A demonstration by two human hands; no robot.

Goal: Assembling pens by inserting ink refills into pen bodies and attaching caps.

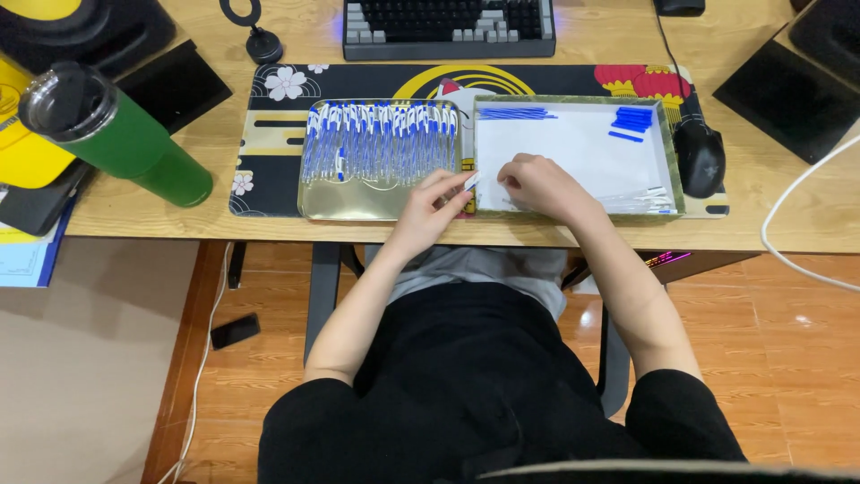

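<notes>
White pen piece [470, 181] is being pinched by the left hand [430, 208] in the head view, close to the right hand [537, 184], whose fingers are curled with their hold hidden. Gold tray [309, 202] of finished pens [381, 143] just beyond the left hand is risking being nudged; the piece may be dropped off the desk edge.

Green tumbler [134, 143] w/ black lid, gold tray [313, 202], blue-white pens [376, 143], black floral desk mat [269, 134].
</notes>
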